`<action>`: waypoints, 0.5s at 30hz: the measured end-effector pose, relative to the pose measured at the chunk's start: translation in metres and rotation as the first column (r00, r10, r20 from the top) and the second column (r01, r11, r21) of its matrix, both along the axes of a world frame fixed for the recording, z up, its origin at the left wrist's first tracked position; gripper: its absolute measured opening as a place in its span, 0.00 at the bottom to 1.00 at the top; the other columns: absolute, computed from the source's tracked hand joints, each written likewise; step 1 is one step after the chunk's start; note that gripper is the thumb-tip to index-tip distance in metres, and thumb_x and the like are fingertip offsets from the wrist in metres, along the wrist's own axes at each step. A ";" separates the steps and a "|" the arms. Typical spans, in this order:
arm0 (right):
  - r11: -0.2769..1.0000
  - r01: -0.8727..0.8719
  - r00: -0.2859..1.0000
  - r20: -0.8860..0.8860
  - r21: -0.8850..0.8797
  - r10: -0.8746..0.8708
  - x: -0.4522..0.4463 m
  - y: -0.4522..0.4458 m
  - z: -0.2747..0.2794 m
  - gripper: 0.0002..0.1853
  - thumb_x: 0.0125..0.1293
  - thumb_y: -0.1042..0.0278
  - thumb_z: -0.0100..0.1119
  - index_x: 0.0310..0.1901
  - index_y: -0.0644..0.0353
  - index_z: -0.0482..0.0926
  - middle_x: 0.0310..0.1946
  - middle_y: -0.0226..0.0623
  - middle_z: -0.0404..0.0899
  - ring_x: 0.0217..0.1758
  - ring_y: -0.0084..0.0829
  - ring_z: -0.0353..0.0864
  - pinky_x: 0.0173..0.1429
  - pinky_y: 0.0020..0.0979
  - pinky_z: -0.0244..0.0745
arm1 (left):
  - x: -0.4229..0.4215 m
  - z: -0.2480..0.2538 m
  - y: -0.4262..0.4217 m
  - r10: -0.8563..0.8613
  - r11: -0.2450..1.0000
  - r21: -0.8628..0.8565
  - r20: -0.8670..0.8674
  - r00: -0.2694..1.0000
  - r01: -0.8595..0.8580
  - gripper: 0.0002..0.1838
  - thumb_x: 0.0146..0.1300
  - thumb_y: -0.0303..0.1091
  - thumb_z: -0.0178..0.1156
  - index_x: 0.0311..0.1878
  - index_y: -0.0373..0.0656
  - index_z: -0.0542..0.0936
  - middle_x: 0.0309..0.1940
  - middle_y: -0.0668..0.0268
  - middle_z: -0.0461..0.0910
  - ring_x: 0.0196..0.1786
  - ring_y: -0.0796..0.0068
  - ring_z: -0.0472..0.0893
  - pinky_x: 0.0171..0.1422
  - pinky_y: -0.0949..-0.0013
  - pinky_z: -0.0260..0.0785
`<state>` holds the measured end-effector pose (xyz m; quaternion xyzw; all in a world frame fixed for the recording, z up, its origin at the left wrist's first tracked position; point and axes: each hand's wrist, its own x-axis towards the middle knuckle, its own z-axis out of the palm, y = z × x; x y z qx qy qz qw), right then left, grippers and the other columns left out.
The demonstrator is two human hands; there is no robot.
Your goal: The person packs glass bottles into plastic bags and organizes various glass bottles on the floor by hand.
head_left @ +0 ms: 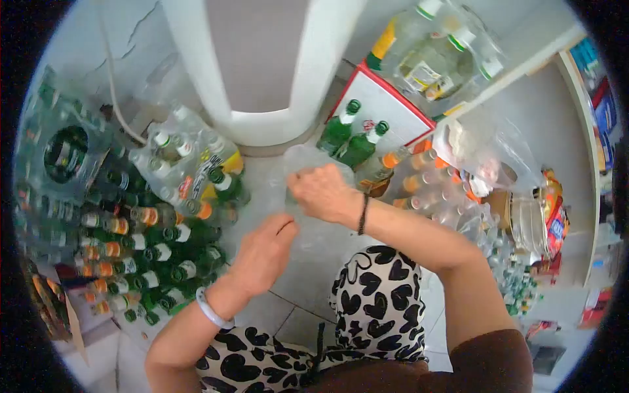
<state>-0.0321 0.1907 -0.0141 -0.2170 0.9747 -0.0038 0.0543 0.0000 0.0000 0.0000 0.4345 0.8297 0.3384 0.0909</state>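
Observation:
A translucent plastic bag spreads out in front of my knees. My left hand, below a pale bangle, is closed with its fingertips at the bag's near left part. Farther forward, my right hand has its fingers curled on the bag's upper part, a dark beaded bracelet on the wrist. Just beyond my right hand stand two green glass bottles and a clear bottle with an orange neck label. The fingertips of both hands are partly hidden.
Many green and clear bottles crowd the floor at left. A white appliance stands ahead. Large plastic bottles sit above a red-edged white box. More bottles and white shelving are at right.

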 end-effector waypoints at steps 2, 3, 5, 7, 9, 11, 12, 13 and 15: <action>0.994 -0.057 0.991 -0.126 -0.096 0.045 -0.007 -0.020 -0.007 0.11 0.42 0.72 0.60 0.31 0.61 0.75 0.28 0.41 0.81 0.31 0.36 0.83 0.25 0.34 0.74 | -0.007 0.004 -0.014 0.012 1.000 -0.014 -0.059 0.998 -0.013 0.12 0.53 0.20 0.54 0.43 0.38 0.73 0.45 0.56 0.73 0.45 0.53 0.76 0.44 0.58 0.71; 0.998 -0.041 0.995 -0.090 -0.038 0.037 0.005 0.018 -0.002 0.11 0.42 0.72 0.60 0.31 0.61 0.75 0.28 0.41 0.81 0.31 0.36 0.83 0.25 0.34 0.74 | 0.005 0.002 0.024 0.000 0.999 0.046 -0.025 1.000 0.001 0.12 0.53 0.20 0.54 0.43 0.38 0.73 0.45 0.56 0.73 0.45 0.53 0.76 0.44 0.58 0.71; 0.996 -0.049 0.990 -0.137 -0.077 0.038 -0.004 0.014 -0.007 0.10 0.43 0.72 0.60 0.31 0.60 0.74 0.26 0.40 0.79 0.30 0.37 0.82 0.24 0.35 0.72 | -0.004 0.006 0.022 0.075 0.995 0.060 -0.017 0.997 -0.074 0.11 0.54 0.22 0.55 0.42 0.38 0.73 0.43 0.57 0.74 0.42 0.52 0.76 0.43 0.57 0.71; 0.988 -0.002 0.967 -0.252 -0.153 -0.037 -0.005 0.011 -0.006 0.09 0.44 0.72 0.60 0.30 0.59 0.74 0.25 0.39 0.78 0.29 0.37 0.81 0.24 0.36 0.72 | -0.011 0.011 0.019 0.084 0.994 0.065 -0.022 0.996 -0.083 0.11 0.55 0.23 0.56 0.42 0.39 0.74 0.42 0.56 0.75 0.41 0.51 0.77 0.42 0.57 0.71; 0.978 0.013 0.925 -0.368 -0.208 -0.091 -0.009 0.018 -0.002 0.09 0.44 0.72 0.60 0.30 0.59 0.73 0.25 0.38 0.77 0.28 0.37 0.81 0.24 0.36 0.71 | -0.019 0.015 0.024 0.110 0.990 0.095 -0.031 0.993 -0.107 0.11 0.55 0.25 0.57 0.43 0.39 0.74 0.41 0.56 0.75 0.39 0.51 0.77 0.41 0.57 0.72; 0.975 -0.003 0.931 -0.357 -0.224 -0.079 -0.010 0.024 0.000 0.10 0.44 0.72 0.60 0.31 0.59 0.73 0.25 0.38 0.75 0.27 0.38 0.79 0.24 0.37 0.70 | -0.024 0.021 0.028 0.165 0.983 0.081 0.033 0.986 -0.167 0.13 0.55 0.26 0.58 0.45 0.41 0.74 0.39 0.55 0.76 0.37 0.52 0.78 0.38 0.58 0.71; 0.976 -0.005 0.926 -0.368 -0.218 -0.077 -0.010 0.026 0.001 0.10 0.44 0.72 0.60 0.31 0.59 0.73 0.25 0.38 0.75 0.27 0.38 0.79 0.24 0.37 0.70 | -0.027 0.027 0.030 0.164 0.982 0.089 0.023 0.986 -0.166 0.13 0.55 0.26 0.58 0.45 0.41 0.74 0.39 0.55 0.76 0.37 0.52 0.78 0.38 0.58 0.71; 0.980 -0.008 0.935 -0.349 -0.197 -0.063 -0.011 0.027 0.001 0.10 0.44 0.72 0.60 0.31 0.59 0.72 0.28 0.39 0.75 0.30 0.38 0.79 0.27 0.37 0.70 | -0.030 0.033 0.032 0.200 0.979 0.002 0.132 0.971 -0.202 0.14 0.55 0.27 0.59 0.47 0.41 0.74 0.39 0.54 0.77 0.37 0.53 0.79 0.37 0.58 0.71; 0.986 -0.018 0.940 -0.340 -0.165 -0.039 -0.010 0.028 0.003 0.11 0.44 0.71 0.60 0.31 0.59 0.72 0.31 0.40 0.75 0.33 0.39 0.79 0.31 0.36 0.70 | -0.037 0.037 0.037 0.245 0.969 -0.075 0.229 0.942 -0.234 0.16 0.55 0.28 0.59 0.48 0.42 0.74 0.40 0.53 0.77 0.36 0.54 0.79 0.36 0.58 0.71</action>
